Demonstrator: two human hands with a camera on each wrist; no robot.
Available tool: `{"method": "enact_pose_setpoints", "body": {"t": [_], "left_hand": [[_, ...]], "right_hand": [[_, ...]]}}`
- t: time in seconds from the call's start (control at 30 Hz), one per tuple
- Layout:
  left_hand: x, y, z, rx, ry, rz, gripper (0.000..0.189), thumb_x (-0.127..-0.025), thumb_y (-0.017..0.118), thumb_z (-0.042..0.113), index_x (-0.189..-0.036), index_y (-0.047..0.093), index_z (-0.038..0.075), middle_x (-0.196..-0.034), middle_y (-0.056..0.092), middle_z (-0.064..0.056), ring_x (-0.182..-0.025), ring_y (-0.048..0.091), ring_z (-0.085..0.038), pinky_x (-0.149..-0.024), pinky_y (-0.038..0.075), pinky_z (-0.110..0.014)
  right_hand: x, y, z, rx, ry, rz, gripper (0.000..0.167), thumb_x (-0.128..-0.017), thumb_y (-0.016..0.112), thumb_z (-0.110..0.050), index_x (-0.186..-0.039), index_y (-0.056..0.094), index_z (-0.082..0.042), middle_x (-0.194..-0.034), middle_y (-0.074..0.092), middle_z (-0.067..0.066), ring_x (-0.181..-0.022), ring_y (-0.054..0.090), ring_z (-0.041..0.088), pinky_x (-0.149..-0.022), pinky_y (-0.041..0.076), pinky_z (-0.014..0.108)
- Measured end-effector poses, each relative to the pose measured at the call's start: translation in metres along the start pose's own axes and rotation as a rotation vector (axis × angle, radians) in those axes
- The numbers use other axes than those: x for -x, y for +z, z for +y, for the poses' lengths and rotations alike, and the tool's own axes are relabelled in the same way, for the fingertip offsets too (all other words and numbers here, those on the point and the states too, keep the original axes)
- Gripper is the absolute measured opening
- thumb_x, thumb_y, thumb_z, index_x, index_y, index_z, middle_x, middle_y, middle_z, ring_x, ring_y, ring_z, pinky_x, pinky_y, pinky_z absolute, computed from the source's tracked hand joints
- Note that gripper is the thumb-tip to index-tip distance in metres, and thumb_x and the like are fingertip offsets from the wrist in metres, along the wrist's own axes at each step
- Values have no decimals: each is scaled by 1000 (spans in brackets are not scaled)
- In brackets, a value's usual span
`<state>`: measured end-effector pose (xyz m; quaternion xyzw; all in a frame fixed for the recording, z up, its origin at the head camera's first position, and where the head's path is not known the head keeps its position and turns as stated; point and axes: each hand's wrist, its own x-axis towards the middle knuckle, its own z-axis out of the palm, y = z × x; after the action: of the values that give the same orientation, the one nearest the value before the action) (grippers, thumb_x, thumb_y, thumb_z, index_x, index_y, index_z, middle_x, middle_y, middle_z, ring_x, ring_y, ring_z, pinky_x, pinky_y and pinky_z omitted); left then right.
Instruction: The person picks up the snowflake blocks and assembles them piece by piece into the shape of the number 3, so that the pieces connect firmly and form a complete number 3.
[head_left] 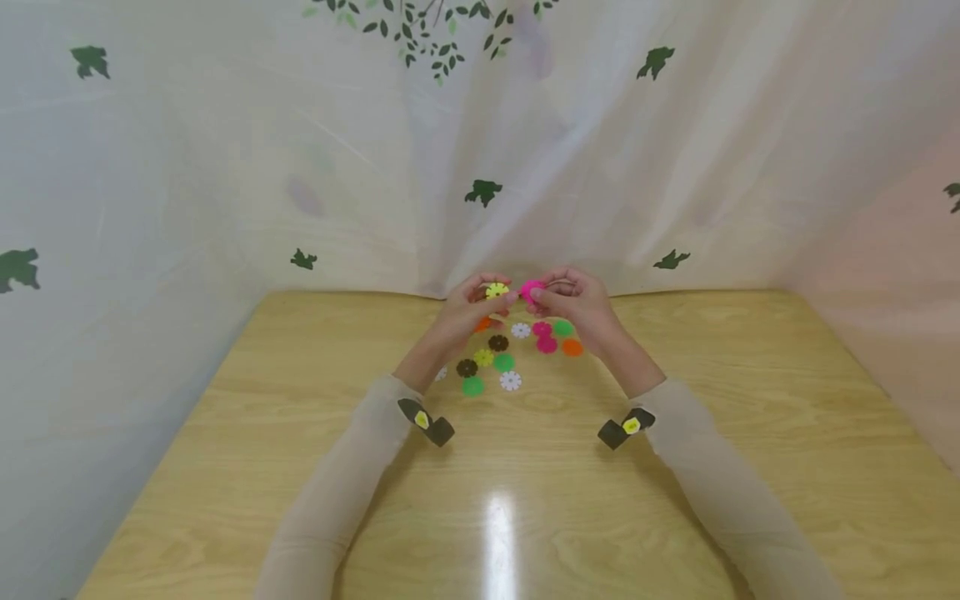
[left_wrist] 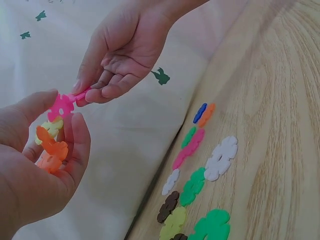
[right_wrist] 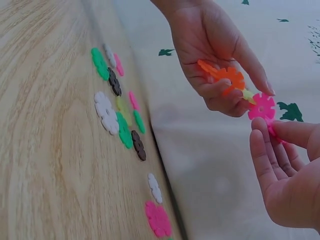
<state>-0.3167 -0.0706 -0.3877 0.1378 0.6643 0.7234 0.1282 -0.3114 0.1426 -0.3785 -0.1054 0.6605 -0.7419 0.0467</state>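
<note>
From the head view, both hands are up above the wooden table (head_left: 675, 467). The left hand (head_left: 468, 312) holds a yellow flower piece (head_left: 497, 291). The right hand (head_left: 577, 304) pinches a pink flower piece (head_left: 531, 290) just beside it. More flower pieces (head_left: 504, 362) lie on the table under the hands.

In the left wrist view, the left hand (left_wrist: 35, 170) curls round joined orange pieces (left_wrist: 51, 150).

In the right wrist view, the right hand (right_wrist: 290, 175) pinches the pink piece with its fingertips (right_wrist: 260, 127).
</note>
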Motion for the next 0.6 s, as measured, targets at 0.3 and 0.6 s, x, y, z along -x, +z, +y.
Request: {"method": "enact_pose_setpoints", "body": {"t": [0.3,0.6], "left_hand": [[-1,-1,-1,39,26,7,43,-101,63,13,-138,50,-5,-103,62,0,-95,64,-14,-107,49,-60],[0,-1,3,71,30,22,24,-97,68,9,-120,66,2,-101,66,-1,-112,64,-37,-109,47,-61]], "right_hand": [[3,2,0,33,-23,20,14,-97,68,-6,-107,60,0,-87,74,-2,-77,74,13,-76,64,28],[4,0,-3,94,-39,28,18,-96,69,-4,-112,65,3,-86,75,-4,-77,73,14,-73,63,26]]}}
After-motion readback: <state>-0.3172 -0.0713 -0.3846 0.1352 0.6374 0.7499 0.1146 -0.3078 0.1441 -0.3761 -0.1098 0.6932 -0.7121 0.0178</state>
